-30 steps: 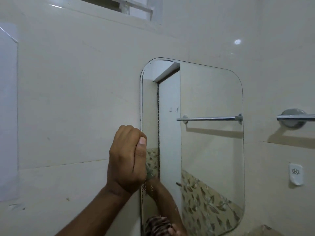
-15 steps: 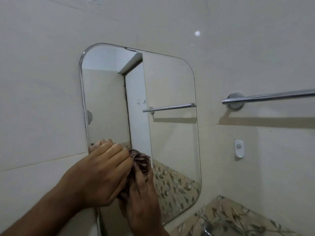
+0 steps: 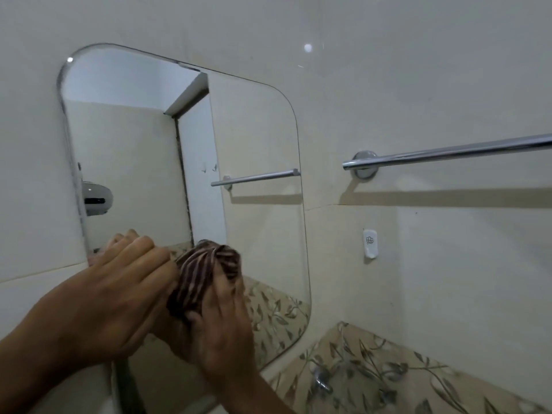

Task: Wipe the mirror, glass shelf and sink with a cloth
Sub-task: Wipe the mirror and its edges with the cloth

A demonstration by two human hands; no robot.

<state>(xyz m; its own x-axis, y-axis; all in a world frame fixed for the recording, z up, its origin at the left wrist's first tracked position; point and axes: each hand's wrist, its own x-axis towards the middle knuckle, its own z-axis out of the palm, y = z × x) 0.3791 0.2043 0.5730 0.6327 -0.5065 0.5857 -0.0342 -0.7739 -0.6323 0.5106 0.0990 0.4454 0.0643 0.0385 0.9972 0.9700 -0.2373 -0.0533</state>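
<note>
Our right hand [image 3: 221, 324] grips the soft, light cloth [image 3: 206, 273] bunched; left hand [image 3: 119, 297] flat at nine o'clock.

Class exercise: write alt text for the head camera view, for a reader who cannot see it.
Two hands work a striped brown cloth against the lower part of a wall mirror: the right hand grips the cloth, the left hand lies beside it with straight fingers. A chrome towel rail crosses the tiled wall at right.
</note>
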